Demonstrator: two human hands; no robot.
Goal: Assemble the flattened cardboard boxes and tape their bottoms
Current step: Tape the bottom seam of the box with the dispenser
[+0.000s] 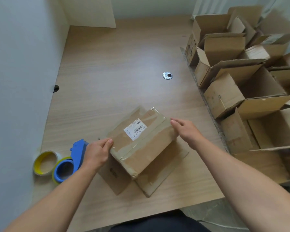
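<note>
A brown cardboard box [141,144] stands upside down near the table's front edge, its taped bottom up, with a white barcode label on it and its loose flaps spread on the table. My left hand [97,152] grips the box's left corner, thumb on top. My right hand [185,129] lies with straight fingers against the box's right edge. A blue tape dispenser [69,162] with a roll on it lies just left of my left hand. Beside it sits a spare roll of clear tape [44,163] with a yellow core.
Several assembled open boxes [241,84] crowd the right side of the wooden table [115,67]. A round metal cable grommet [167,75] sits mid-table. Walls close in on the left and behind. The table's front edge runs just below the box.
</note>
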